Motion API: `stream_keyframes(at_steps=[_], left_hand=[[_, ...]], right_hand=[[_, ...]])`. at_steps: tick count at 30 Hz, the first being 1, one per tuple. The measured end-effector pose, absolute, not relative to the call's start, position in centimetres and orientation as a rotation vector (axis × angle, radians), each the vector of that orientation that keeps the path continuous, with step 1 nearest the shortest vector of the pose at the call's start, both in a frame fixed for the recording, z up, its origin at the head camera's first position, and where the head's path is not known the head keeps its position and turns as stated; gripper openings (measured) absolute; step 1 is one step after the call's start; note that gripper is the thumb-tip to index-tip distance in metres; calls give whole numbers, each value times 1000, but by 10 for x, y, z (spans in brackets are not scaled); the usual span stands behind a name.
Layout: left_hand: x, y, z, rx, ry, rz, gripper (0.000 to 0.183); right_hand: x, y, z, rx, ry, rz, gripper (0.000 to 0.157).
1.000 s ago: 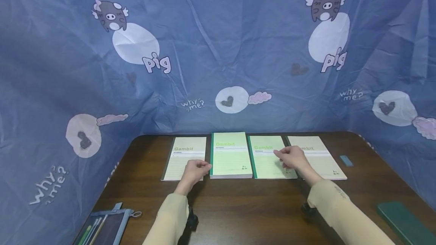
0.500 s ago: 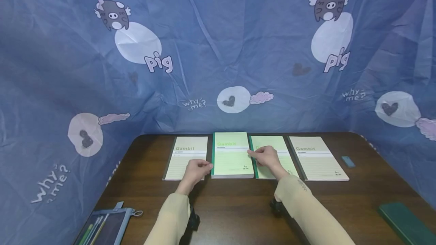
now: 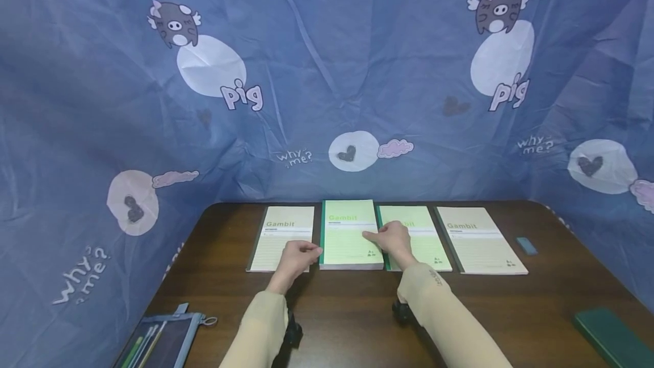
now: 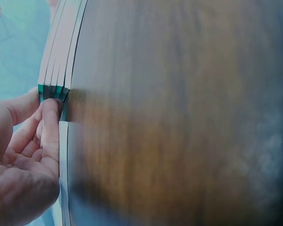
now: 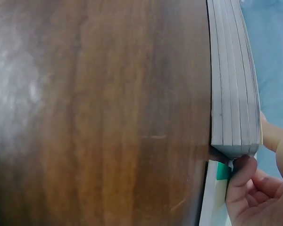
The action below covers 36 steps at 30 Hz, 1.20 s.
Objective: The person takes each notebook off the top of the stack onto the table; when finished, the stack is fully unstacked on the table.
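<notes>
A stack of several Gambit notebooks (image 3: pixel 347 243) with green spines lies on the wooden table in the head view. My left hand (image 3: pixel 296 260) is at its left side; in the left wrist view the thumb is at the top edge and curled fingers (image 4: pixel 51 132) press the spines. On the opposite side, my right hand (image 3: pixel 392 241) lays its thumb on the cover, with a curled finger (image 5: pixel 243 174) against the page edges. Partly under the left hand is a dark-spined notebook (image 3: pixel 276 243). Beneath the right hand lies a green-spined notebook (image 3: pixel 426 249).
Another dark-spined notebook (image 3: pixel 482 246) lies farther right, beside a small blue block (image 3: pixel 527 246). A mesh pencil case (image 3: pixel 186 339) with pens is at the front left, a dark green case (image 3: pixel 613 334) at the front right. A blue patterned curtain (image 3: pixel 327 84) hangs behind the table (image 3: pixel 347 322).
My right hand has moved left, from over the two right-hand notebooks to the stack's right edge, its thumb now on the cover. The left hand has stayed at the stack's left side.
</notes>
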<state>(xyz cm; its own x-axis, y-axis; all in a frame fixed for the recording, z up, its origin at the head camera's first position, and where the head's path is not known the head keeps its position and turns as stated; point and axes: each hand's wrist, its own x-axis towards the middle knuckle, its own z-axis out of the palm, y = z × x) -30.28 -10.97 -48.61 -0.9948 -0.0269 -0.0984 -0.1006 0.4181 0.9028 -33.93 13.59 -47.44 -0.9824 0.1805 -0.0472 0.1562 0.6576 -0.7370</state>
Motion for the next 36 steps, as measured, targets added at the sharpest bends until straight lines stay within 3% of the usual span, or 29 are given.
stream_keyframes(at_steps=[24,36], left_hand=[[-302,-109,-487,-12,2597,1664,19],[-300,-111,-485,-5,2615,1659,20]], right_hand=[[-342,154,-470,-243,-2830,1222,48],[-333,181,-462,-381,-2722,1591,57]])
